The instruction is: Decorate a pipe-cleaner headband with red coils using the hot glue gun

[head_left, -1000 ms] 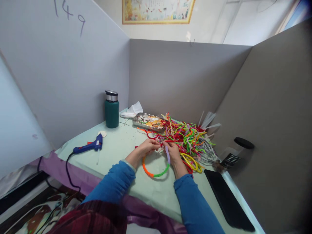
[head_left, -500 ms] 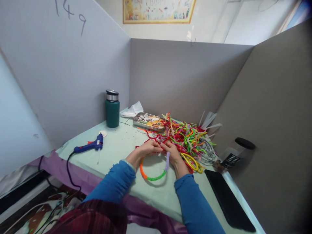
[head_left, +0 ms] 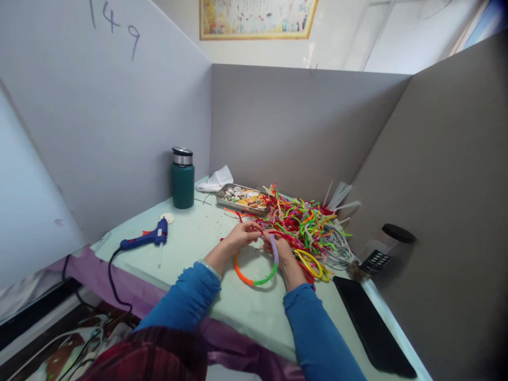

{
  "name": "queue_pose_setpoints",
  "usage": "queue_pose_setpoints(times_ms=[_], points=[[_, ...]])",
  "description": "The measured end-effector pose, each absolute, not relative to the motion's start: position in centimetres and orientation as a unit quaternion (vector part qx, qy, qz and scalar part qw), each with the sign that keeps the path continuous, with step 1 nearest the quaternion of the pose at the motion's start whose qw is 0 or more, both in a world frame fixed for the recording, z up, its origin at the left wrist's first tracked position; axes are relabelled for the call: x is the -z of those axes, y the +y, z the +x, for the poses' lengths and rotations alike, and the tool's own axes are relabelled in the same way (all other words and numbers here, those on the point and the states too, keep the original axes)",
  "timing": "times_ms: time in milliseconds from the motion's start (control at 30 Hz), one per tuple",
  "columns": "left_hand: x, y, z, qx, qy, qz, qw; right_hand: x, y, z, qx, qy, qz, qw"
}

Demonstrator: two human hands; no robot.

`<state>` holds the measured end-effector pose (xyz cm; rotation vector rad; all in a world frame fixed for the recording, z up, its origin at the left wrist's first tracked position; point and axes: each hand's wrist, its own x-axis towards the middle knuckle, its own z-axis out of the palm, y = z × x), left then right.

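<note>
A hoop [head_left: 273,248] wrapped in fuzzy pipe cleaner, with orange, green and lilac stretches, hangs below my two hands just above the table. My right hand [head_left: 284,255] is closed around its upper right part, by the lilac stretch. Opposite it, at the top of the hoop, my left hand [head_left: 243,237] pinches with thumb and fingertips. A red pipe cleaner [head_left: 238,216] runs out from behind those fingers, and they seem to grip it; the exact contact is hidden. Beyond both hands lies a tangled heap of coloured pipe cleaners [head_left: 305,219].
Left on the table are a blue glue gun [head_left: 145,239] with its cord and a green bottle [head_left: 183,182]. A metal tray [head_left: 243,207] of small discs sits at the back. Yellow rings [head_left: 313,264] and a black flat object [head_left: 373,328] lie right. Grey partitions [head_left: 309,127] enclose the table.
The hoop has turned and shifted slightly right and up between my hands. My left fingers have risen a little off the right ones, and the red strands have moved.
</note>
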<state>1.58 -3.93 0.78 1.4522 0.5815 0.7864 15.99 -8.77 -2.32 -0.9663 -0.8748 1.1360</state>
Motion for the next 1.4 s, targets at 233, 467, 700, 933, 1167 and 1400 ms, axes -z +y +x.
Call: queue_pose_setpoints(times_ms=[233,467,700,933,1167,1400], points=[[-1.2,-4.1,1.7,-0.352,0.307,0.586,0.662,2.8,-8.8,16.2,-0.480,-0.385,-0.434,0.658],[-0.2,-3.3,1.5,-0.329,0.326,0.609,0.644,2.7,-8.7,16.4,-0.456,-0.414,-0.439,0.654],[0.5,-3.0,1.4,-0.273,0.312,0.647,0.640,2.4,-9.0,16.4,-0.406,-0.471,-0.450,0.641],[0.5,-3.0,1.2,-0.233,0.286,0.667,0.647,2.5,-8.9,16.4,-0.422,-0.485,-0.451,0.618],[-0.4,-3.7,1.0,-0.212,0.250,0.691,0.645,2.9,-8.6,16.6,-0.478,-0.457,-0.426,0.618],[-0.6,-4.1,1.1,-0.234,0.230,0.693,0.643,2.2,-9.0,16.0,-0.545,-0.405,-0.392,0.620]])
